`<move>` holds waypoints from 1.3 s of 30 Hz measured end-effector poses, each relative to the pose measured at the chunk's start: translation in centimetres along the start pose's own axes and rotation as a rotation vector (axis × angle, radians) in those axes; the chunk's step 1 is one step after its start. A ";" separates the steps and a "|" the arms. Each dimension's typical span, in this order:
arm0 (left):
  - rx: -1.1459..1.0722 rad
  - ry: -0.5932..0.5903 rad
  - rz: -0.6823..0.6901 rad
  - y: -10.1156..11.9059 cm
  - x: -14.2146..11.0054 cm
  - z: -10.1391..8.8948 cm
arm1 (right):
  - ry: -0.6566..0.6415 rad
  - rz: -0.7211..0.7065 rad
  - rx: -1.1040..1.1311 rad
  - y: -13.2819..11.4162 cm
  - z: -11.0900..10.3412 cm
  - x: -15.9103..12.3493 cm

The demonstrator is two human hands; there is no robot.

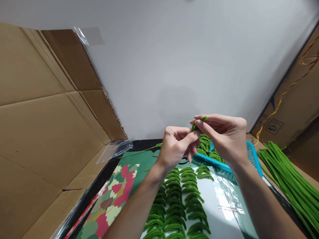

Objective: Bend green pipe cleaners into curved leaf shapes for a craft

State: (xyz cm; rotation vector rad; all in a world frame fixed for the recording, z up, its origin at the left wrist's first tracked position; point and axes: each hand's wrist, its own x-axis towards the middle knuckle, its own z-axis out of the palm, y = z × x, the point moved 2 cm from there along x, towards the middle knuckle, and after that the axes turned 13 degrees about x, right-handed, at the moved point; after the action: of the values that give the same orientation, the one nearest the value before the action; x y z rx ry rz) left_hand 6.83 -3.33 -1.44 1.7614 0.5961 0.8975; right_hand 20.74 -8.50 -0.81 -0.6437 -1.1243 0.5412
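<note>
- Head view, clock read from the two hands as centre: one left hand [175,142], thumb and fingers drawn narrow, pinching the lower end of a green fuzzy piece.
- One right hand [221,134], thumb and forefinger closed on the same piece; its tip shows above the thumb.
- One green fuzzy piece [194,127], at the centre, held between both hands, raised above the work area; its full shape is hidden by the fingers.
- Curved green pieces [175,199], many, at 6 to 7 o'clock, laid in columns, the rightmost column short, the leftmost partly behind the left forearm.
- One white sheet [219,219], at 5 to 6 o'clock, beneath the columns.
- One clear plastic bag [228,196], at 5 o'clock, on the sheet.
- One blue basket [256,161], at 4 o'clock, containing more green pieces, partly behind the right hand.
- One bundle of green fuzzy stems [289,182], at 4 o'clock, farther out.
- Scissors [183,161], at 7 o'clock, black handle visible.
- One patterned board [116,192], red, cream and green, at 8 o'clock.
- One green mat [139,163], at 8 o'clock.
</note>
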 end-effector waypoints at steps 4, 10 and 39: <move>0.009 -0.043 0.017 0.1 -0.1 -0.1 | 0.053 -0.053 0.018 -0.3 -0.1 0.1; 0.061 -0.047 0.034 -0.3 0.1 0.0 | 0.082 -0.132 -0.123 -0.8 -0.4 0.0; 0.462 0.437 0.253 -0.7 0.4 -2.8 | -0.100 -0.475 -0.544 -1.8 -2.4 -0.2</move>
State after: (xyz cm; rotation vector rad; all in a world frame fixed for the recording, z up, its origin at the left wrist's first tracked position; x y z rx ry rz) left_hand 4.90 -1.20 -1.41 2.0956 0.9335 1.4289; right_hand 23.09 -10.38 -0.38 -0.7840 -1.4789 -0.1531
